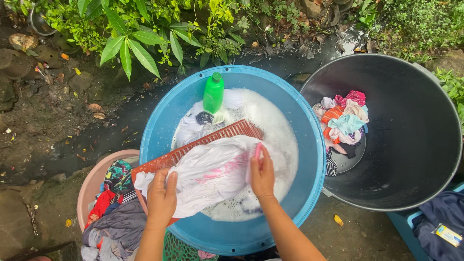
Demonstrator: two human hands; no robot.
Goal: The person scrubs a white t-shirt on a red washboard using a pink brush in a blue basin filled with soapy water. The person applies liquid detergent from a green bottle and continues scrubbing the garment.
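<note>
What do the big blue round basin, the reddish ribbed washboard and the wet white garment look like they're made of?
Big blue round basin: probably moulded plastic, smooth with a slight sheen.
Reddish ribbed washboard: likely plastic, evenly coloured with regular moulded ridges.
Wet white garment with pink marks: thin woven or knit fabric, wrinkled and clinging under the left hand and right hand.

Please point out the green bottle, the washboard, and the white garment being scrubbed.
Green bottle (213,94), head view: middle of its body.
Washboard (227,133), head view: ribbed upper end, above the cloth.
White garment (212,174), head view: centre of the cloth, near the pink print.
</note>
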